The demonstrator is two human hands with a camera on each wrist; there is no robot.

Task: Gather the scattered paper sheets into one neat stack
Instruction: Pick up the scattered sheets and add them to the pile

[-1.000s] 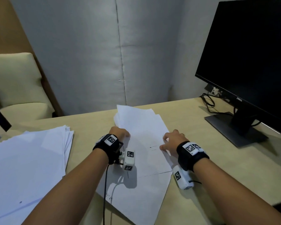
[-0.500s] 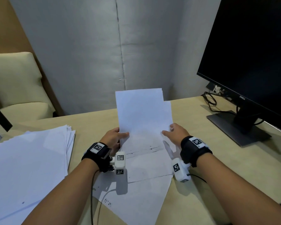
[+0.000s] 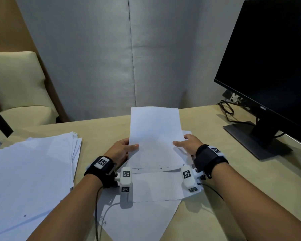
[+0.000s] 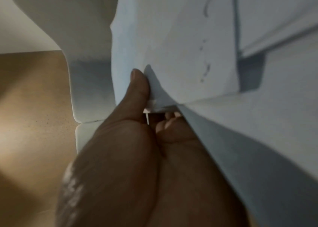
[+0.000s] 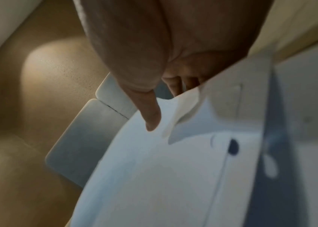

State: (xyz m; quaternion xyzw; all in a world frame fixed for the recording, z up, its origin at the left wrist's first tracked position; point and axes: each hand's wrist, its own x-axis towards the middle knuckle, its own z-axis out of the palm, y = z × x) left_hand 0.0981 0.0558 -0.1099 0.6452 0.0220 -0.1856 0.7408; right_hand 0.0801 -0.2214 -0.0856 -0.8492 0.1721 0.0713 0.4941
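1. Two hands are holding one bundle [image 3: 155,136] of sheets upright over the counter [image 3: 215,171], its lower edge sitting on loose sheets [image 3: 146,206] lying skewed beneath.
2. Risk: the bundle is standing tall and is held only low on its sides; the upper part is likely to flop or fan if the hold is slackening.
3. Risk: a few sheet corners are jutting out behind the bundle on the right, so tapping may be creasing them instead of squaring them.
4. Risk: the loose sheets underneath are liable to slide or catch during tapping, spoiling alignment.
5. Left hand [image 3: 122,150] grip: thumb lying across the front face, fingers curled behind, pinching the left edge; the left wrist view is confirming this [image 4: 140,86].
6. Right hand [image 3: 188,145] grip: thumb on the front, fingers behind, pinching the right edge [image 5: 150,113].
7. A larger pile [image 3: 33,171] is lying at the left, well apart; merging is, in my judgement, not yet done.
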